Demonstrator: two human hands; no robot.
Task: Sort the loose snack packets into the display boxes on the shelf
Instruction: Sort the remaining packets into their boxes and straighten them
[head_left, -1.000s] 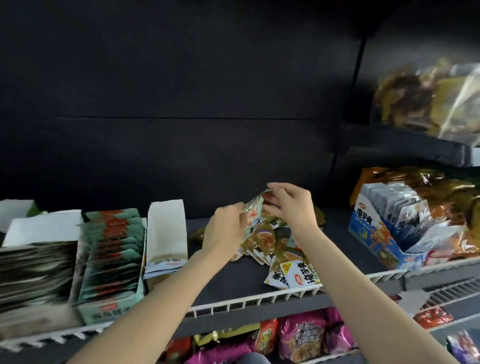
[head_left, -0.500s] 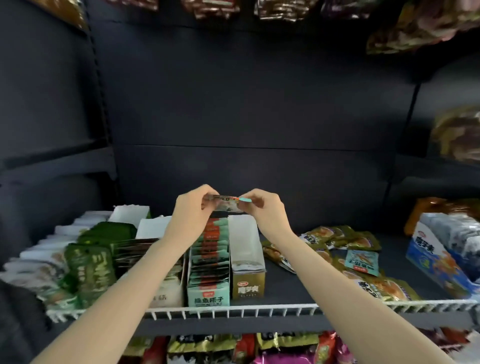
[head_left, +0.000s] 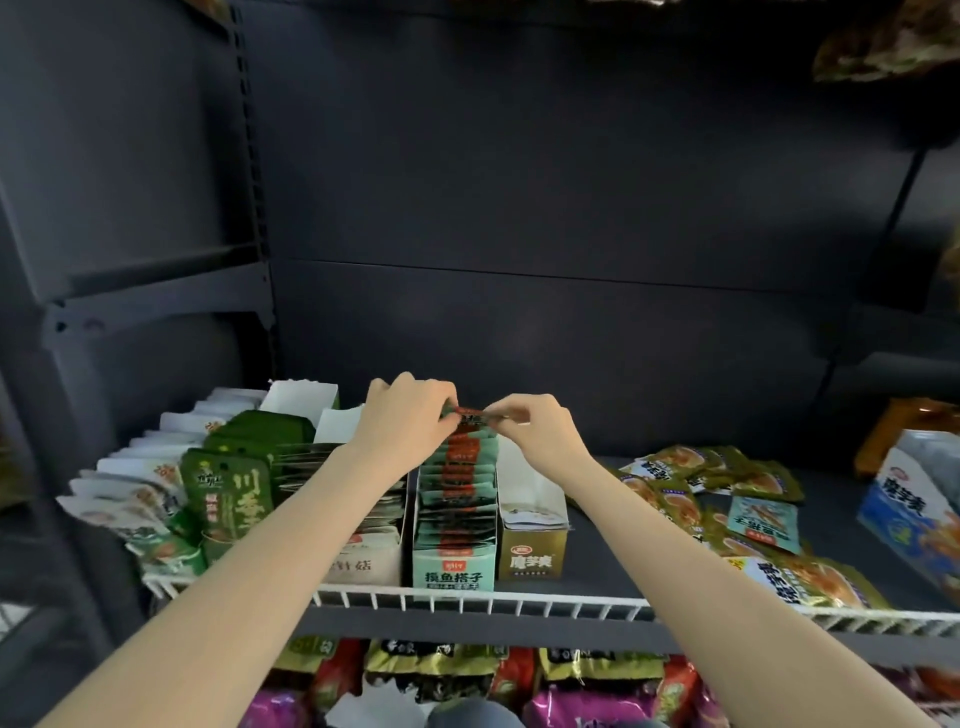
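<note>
Both hands sit at frame centre, above the back end of the teal display box (head_left: 453, 519). Left hand (head_left: 405, 421) and right hand (head_left: 535, 431) each pinch one end of a single snack packet (head_left: 471, 415), held level between them just over the row already filed in that box. Fingers are curled onto the packet's edges; neither hand carries anything else.

Remaining loose packets (head_left: 727, 499) lie scattered on the shelf (head_left: 623, 545) at right of frame, well apart from the box. A gold box (head_left: 530, 540) stands just right of the teal one.

Handling judgement: the packet looks light, thin and flexible, with a glossy film likely to be slippery. The sealed end seams look like the best hold, as now. It should slide in edge-first behind the standing row; the soft film may buckle or catch on neighbouring packets if pushed from the middle.
</note>
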